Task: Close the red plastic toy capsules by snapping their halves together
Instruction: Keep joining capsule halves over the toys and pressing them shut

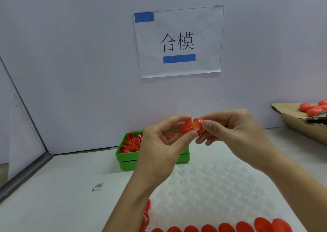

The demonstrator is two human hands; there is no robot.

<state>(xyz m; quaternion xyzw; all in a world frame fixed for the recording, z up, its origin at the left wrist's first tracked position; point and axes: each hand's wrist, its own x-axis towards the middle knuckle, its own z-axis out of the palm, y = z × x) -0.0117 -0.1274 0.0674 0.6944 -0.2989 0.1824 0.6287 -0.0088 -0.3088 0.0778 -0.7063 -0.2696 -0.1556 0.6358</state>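
My left hand [164,146] pinches a red capsule half [187,126] between thumb and fingers. My right hand [230,127] pinches the other red half [199,123], which has something yellow and white inside. The two halves meet at a slight angle with a gap between them, held in the air above the table. A row of red capsule halves [228,227] sits in a white dimpled tray [212,187] at the bottom edge.
A green bin [127,156] with loose red halves stands behind my hands by the wall. A cardboard box [297,120] with closed red capsules lies at the right. A small white packet [97,186] lies on the table at the left.
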